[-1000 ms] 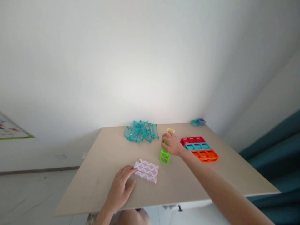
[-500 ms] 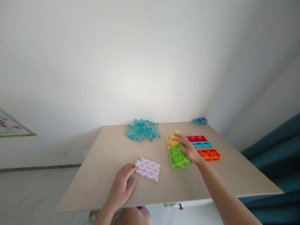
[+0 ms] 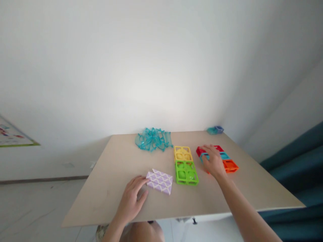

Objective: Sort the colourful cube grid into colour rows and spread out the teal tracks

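Note:
My left hand [image 3: 132, 198] lies on the table with its fingers stretched, the fingertips touching the left edge of a flat lilac piece with a white zigzag pattern [image 3: 159, 181]. My right hand [image 3: 213, 161] is spread over a set of joined openwork blocks: red [image 3: 219, 148], light blue [image 3: 224, 155] and orange [image 3: 230, 166]. Its fingers reach across the red and blue parts and hide much of their left side. Left of it, a yellow openwork block [image 3: 183, 154] and a green one [image 3: 186, 173] lie flat, end to end.
A crumpled teal mesh [image 3: 153, 139] lies by the wall at the back of the table [image 3: 121, 161]. A small blue container [image 3: 219, 129] and a teal piece [image 3: 212, 130] sit at the back right corner. Dark teal curtains [image 3: 297, 178] hang on the right.
My right hand has left the yellow and green blocks and moved right onto the red, blue and orange ones. The yellow and green blocks, tilted before, now lie flat. My left hand stays put.

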The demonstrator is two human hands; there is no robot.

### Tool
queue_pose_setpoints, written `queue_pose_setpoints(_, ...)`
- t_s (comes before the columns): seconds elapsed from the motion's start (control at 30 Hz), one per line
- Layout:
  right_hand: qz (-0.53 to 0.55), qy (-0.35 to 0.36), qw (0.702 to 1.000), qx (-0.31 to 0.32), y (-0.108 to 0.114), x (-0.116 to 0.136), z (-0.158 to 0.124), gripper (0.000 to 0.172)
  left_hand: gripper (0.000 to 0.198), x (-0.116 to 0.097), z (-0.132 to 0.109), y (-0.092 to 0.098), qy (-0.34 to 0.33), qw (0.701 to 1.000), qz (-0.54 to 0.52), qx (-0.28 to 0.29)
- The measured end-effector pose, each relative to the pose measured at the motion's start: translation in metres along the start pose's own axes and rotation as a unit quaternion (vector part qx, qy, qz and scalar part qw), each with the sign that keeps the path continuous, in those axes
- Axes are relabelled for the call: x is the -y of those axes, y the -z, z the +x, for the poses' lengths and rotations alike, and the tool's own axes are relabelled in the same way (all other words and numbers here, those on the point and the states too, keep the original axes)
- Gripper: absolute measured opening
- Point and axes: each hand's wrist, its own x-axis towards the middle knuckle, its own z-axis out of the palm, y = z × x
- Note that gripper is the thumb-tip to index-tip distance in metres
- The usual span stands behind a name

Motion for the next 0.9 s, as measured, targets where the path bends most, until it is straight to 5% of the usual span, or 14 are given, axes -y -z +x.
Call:
queue_pose_setpoints(0.13, -0.123, -0.121, 0.985, -0.017, 0.000, -0.012, -0.002, 0.068, 0.037, -0.001, 0.000, 0.000, -0.002, 1.000, -0.004, 0.001)
queue_pose_setpoints(0.37, -0.157, -0.052, 0.985, 0.050, -0.028, 0.032, -0.017, 0.081, 0.036, 0.000, 0.000, 0.001, -0.002, 1.000, -0.006, 0.012)
queue_pose_setpoints(0.53, -0.171, -0.068, 0.979, 0.087, -0.037, 0.062, -0.008, 0.092, 0.037, -0.001, -0.001, 0.001, 0.001, 1.000, -0.004, 0.012)
queue_pose_setpoints(0.77, -0.195, -0.001, 0.975, 0.104, -0.033, 0.058, -0.008, 0.052, 0.038, 0.000, -0.001, -0.001, 0.000, 1.000, -0.010, 0.012)
queue_pose_setpoints(0.9, -0.178, 0.063, 0.973, 0.130, -0.025, 0.044, -0.013, 0.049, 0.034, -0.001, -0.002, -0.002, 0.015, 1.000, -0.015, -0.002)
